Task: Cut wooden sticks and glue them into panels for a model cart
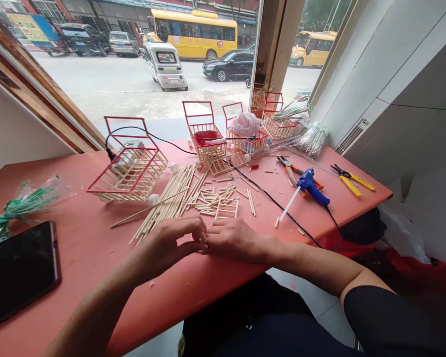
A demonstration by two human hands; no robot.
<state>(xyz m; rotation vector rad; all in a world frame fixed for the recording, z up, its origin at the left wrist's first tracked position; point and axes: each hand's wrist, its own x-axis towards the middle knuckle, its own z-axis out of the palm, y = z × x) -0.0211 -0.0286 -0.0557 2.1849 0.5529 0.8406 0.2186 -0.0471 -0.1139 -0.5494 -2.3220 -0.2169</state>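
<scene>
We judged knuckles could skew small stick frame (226, 208), just beyond right hand's (236, 239) fingers, if that hand slid forward; frame's sides pointed away from fingers; near end looked hidden, long axis uncertain; left hand's (165, 240) thumb and fingertips bunched against right's folded fingers; whether 1 stick was clamped between, we couldn't tell

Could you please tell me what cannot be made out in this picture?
In the head view:
Exactly what lies between the left hand and right hand: hidden by fingers.
Left end of the green plastic: cut off by the picture edge.
Plate lettering on the white three-wheeler: too small.
</scene>
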